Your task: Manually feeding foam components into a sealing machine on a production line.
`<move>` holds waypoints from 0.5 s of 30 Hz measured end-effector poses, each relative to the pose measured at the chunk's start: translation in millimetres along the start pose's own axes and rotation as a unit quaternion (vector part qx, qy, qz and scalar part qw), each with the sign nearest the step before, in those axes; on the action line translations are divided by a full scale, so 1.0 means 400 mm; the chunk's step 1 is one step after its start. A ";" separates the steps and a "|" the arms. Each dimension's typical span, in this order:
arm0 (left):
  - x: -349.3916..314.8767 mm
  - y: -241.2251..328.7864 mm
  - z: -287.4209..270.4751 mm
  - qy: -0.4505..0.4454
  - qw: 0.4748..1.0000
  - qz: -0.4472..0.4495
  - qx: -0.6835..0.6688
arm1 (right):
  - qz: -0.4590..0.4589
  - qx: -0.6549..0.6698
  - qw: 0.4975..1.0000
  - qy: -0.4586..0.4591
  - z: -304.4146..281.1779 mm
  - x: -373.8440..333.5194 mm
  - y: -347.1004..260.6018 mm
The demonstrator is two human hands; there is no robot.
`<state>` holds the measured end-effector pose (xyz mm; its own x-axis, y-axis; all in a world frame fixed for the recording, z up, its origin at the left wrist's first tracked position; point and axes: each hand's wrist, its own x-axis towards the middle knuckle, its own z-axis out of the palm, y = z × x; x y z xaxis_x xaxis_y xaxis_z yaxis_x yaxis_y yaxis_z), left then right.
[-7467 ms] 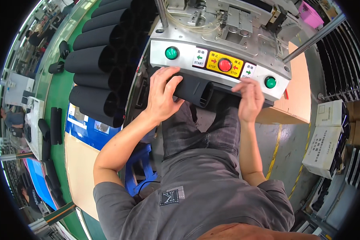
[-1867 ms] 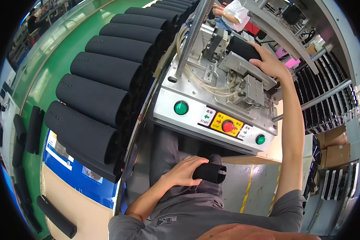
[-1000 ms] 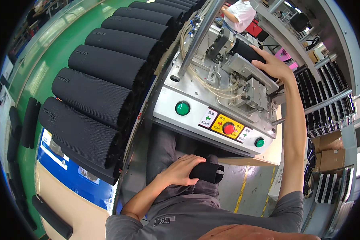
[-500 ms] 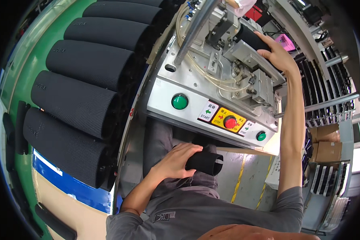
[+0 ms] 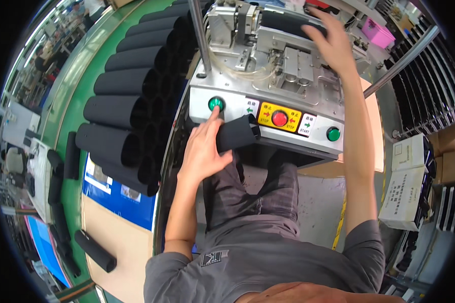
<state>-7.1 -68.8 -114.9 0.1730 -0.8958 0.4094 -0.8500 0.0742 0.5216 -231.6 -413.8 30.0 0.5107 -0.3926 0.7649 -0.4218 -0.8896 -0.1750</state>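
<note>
Left grip: While my left forefinger (image 5: 215, 114) lies on the left green button (image 5: 216, 103), my left grip (image 5: 202, 151) holds one black sleeve, the near sleeve (image 5: 236, 135), between thumb and the other fingers.
Near sleeve: it juts rightward from my palm, its long axis mostly crosswise, with the hollow right end tipped slightly upward in the head view, close to the front panel (image 5: 198, 103).
Right grip: my right grip (image 5: 332, 46) is blurred, released with thumb and forefinger spread, at the right end of the far sleeve (image 5: 285, 23); whether skin touches it I cannot tell.
Far sleeve: it lies on the machine (image 5: 232, 87), left of my right grip, long axis nearly crosswise too; my right is clearly the nearer hand, and the metal blocks (image 5: 297, 65) stand between it and my left.
Right green button (image 5: 333, 134): it sits near my right forearm (image 5: 361, 151), well apart from my right fingers.
Counter: on the tan counter (image 5: 129, 222) at my left, a lone dark tube (image 5: 96, 251) lies aslant.
</note>
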 end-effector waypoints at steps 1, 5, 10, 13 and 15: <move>-0.004 0.001 0.001 -0.013 1.000 0.002 0.014 | 0.040 0.056 0.996 0.051 -0.033 -0.086 -0.017; 0.015 0.004 -0.001 -0.035 0.999 -0.013 0.020 | 0.126 0.112 0.947 0.273 -0.049 -0.448 -0.128; -0.001 -0.004 0.036 0.058 0.998 0.031 -0.002 | 0.121 0.082 0.969 0.197 -0.013 -0.527 -0.164; -0.008 -0.009 0.072 0.165 0.982 0.094 -0.014 | 0.204 0.293 0.919 0.168 0.004 -0.582 -0.241; -0.007 -0.011 0.092 0.226 0.965 0.130 -0.004 | 0.245 0.356 0.889 0.151 0.027 -0.626 -0.287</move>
<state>-22.2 -82.7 -145.7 0.1558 -0.5632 0.8115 -0.8908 0.2750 0.3619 -302.9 -216.0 -148.2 0.1265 -0.7894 0.6006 0.0984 -0.5925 -0.7995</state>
